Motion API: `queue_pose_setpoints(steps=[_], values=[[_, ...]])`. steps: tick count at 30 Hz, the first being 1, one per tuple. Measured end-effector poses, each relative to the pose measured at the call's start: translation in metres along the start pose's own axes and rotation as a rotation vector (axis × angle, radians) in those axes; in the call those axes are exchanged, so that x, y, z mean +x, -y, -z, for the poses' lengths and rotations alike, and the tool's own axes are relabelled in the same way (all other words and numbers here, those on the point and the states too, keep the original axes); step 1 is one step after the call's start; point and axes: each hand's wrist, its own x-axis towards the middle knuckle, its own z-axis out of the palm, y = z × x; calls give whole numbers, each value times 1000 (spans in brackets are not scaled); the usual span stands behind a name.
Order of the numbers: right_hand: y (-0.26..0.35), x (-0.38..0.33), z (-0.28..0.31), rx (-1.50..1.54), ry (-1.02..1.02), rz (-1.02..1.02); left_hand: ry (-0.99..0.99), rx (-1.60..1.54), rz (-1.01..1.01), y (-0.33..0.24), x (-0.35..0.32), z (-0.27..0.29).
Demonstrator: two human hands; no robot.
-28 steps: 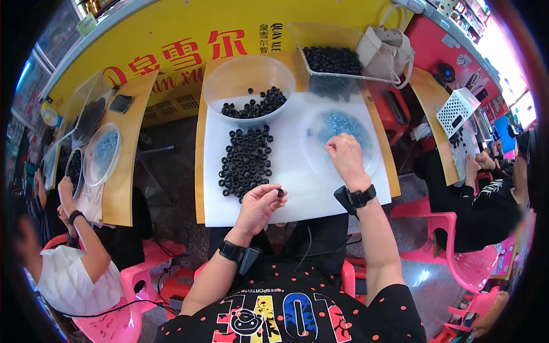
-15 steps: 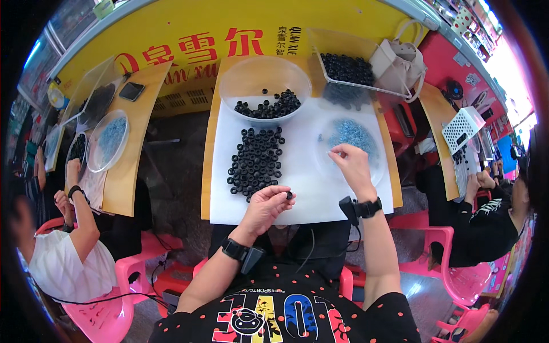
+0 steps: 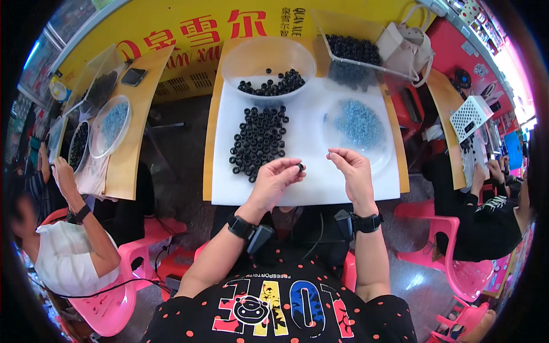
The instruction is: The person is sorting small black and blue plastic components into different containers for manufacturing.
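My left hand (image 3: 278, 182) is above the near edge of the white sheet (image 3: 314, 194), thumb and fingertips pinching a small black ring-shaped piece (image 3: 300, 167). A little to its right, my right hand (image 3: 353, 174) is closed in a pinch on a tiny pale piece (image 3: 329, 153), too small to make out clearly. Beyond my left hand, several black ring-shaped pieces (image 3: 257, 143) are spread over the sheet. A round clear dish (image 3: 382, 163) of small light-blue clear pieces (image 3: 360, 126) sits beyond my right hand. The two hands are apart.
A round clear tub (image 3: 229, 68) with black pieces stands at the far middle. Behind the dish, a clear bin (image 3: 343, 59) holds more, beside a cream bag (image 3: 405, 48). People sit at side tables: one in white (image 3: 74, 251) leftward, one in black (image 3: 486, 220) rightward.
My right hand has come away from the dish of blue pieces, moving nearer to me, with a tiny piece in its fingertips. My left hand, still holding the black piece, has shifted slightly farther away.
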Motion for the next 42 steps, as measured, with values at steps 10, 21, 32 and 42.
queue_pose_setpoints(steps=[10,21,32,42], values=[[-16,-32,-8,59,-35,-3,110,-162,-133,-11,-1,0],[-22,-38,-28,43,8,-10,141,-658,-339,-72,-24,27],[14,-50,-61,-151,66,269,0,-142,34,-32,-38,-9],[16,-56,-69,-464,20,449,13,-154,23,-22,-41,-6]])
